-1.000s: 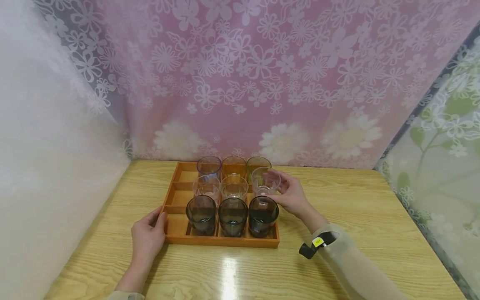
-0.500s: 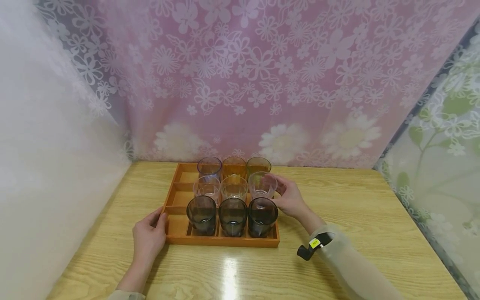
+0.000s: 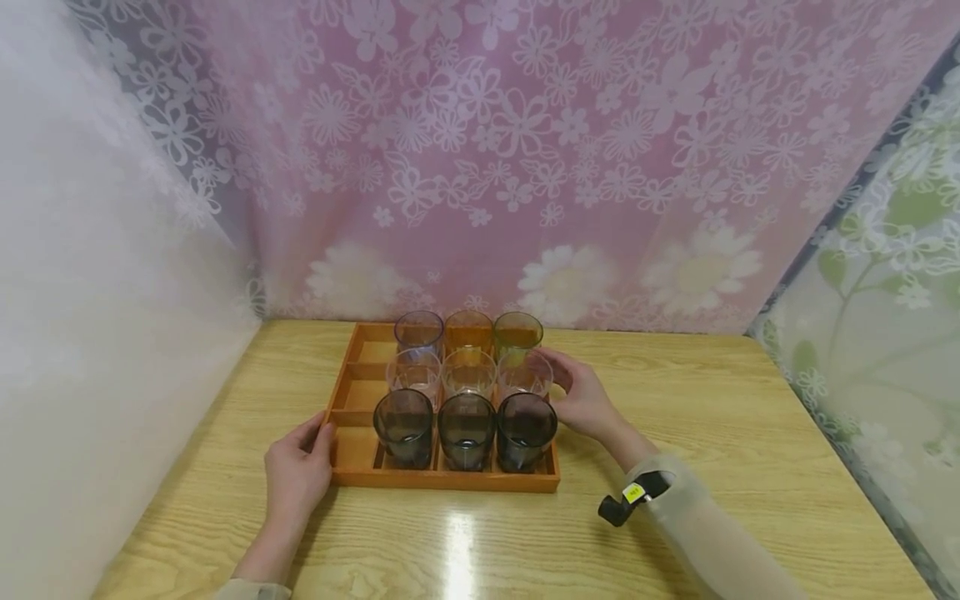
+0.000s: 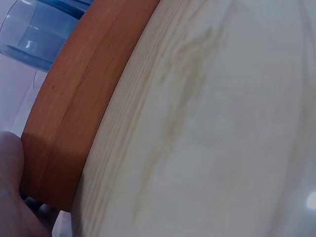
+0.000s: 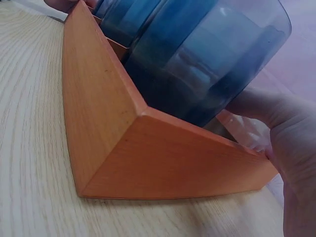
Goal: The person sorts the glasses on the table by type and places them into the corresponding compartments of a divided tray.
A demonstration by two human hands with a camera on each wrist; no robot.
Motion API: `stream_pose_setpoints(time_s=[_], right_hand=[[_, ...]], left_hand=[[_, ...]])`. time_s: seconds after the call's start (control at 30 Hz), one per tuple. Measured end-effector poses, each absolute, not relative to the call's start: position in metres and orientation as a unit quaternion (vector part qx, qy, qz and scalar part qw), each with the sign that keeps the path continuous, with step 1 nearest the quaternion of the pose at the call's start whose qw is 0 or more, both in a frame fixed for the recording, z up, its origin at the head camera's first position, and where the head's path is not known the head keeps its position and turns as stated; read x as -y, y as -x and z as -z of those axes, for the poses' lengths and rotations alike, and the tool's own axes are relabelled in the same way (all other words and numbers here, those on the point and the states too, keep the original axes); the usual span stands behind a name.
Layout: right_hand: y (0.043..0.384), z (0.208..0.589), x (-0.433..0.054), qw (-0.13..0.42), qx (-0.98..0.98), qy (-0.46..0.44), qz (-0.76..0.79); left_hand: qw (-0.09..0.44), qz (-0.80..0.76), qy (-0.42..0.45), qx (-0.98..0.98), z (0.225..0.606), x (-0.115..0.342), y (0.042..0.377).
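My left hand (image 3: pixel 296 471) grips the left wall of a divided wooden tray (image 3: pixel 450 480) near its front corner, thumb over the edge. At the tray's right side, my right hand (image 3: pixel 588 402) holds a clear glass (image 3: pixel 523 377) in the right spot of the middle row. Its fingers go behind the glass, while the thumb passes behind the dark grey glass (image 5: pixel 192 64) in the right wrist view. Two more clear glasses stand left of it, one of them this middle glass (image 3: pixel 468 375). The held glass's base is hidden behind the front row.
Three dark grey glasses fill the front row, including the left one (image 3: pixel 405 429). Behind stand a blue glass (image 3: pixel 418 332), an amber glass (image 3: pixel 468 332) and a green glass (image 3: pixel 517 327). The tray lies on a wooden table (image 3: pixel 675 417) before a pink floral curtain (image 3: pixel 480 208).
The clear glass in my right hand has moved down and slightly left into line with the middle row. My left hand keeps its grip on the tray.
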State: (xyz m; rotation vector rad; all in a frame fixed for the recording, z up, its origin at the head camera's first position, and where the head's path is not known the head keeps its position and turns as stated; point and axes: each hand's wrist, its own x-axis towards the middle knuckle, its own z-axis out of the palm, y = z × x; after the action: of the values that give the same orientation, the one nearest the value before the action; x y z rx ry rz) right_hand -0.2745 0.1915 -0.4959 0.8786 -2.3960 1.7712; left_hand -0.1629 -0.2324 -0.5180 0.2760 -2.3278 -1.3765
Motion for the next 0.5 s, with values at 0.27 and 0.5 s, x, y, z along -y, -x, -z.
stream_pose_setpoints(time_s=[0.27, 0.5], right_hand=[[0.2722, 0.4939, -0.1959, 0.005, 0.785, -0.271, -0.556], [0.2663, 0.4909, -0.2012, -0.001, 0.785, -0.258, -0.563]], left_hand=[[0.218, 0.492, -0.102, 0.837, 0.5218, 0.2271, 0.1636], [0.23, 0.487, -0.087, 0.838, 0.5235, 0.2272, 0.1643]])
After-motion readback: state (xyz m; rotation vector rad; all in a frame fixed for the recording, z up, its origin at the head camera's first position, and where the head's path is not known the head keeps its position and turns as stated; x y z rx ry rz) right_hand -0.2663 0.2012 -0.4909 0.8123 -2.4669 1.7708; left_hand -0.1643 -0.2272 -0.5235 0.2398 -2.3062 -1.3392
